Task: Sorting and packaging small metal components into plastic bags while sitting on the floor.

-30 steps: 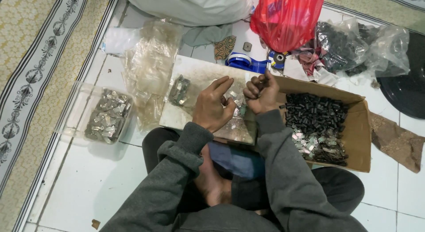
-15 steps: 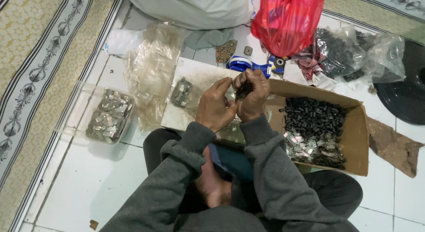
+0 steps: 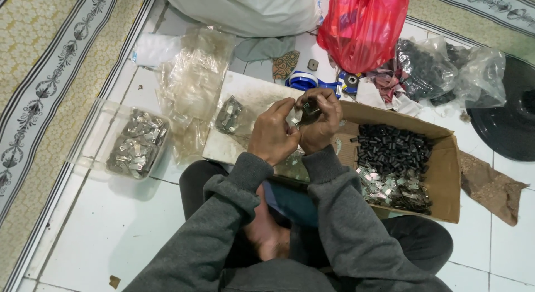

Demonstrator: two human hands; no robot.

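Observation:
My left hand [image 3: 274, 133] and my right hand [image 3: 319, 120] meet over a pale board [image 3: 243, 91] on my lap. The right hand is closed on a small dark block [image 3: 310, 109]. The left hand pinches a thin silvery metal piece [image 3: 292, 118] against that block. A small heap of metal pieces [image 3: 228, 116] lies on the board just left of my hands. To the right stands an open cardboard box [image 3: 446, 175] with black blocks [image 3: 393, 150] and silvery pieces [image 3: 390, 189] in it.
A clear plastic tub [image 3: 89, 137] of metal pieces sits on the white tiles at the left. Clear bags [image 3: 192, 83], a red plastic bag [image 3: 362, 24], a bag of dark parts [image 3: 440, 69], a blue tape dispenser [image 3: 304, 80] and a black round object [image 3: 512, 119] lie beyond.
My hands have come closer together and risen slightly over the board. The right hand has turned the dark block, and the left fingers now press the metal piece against it.

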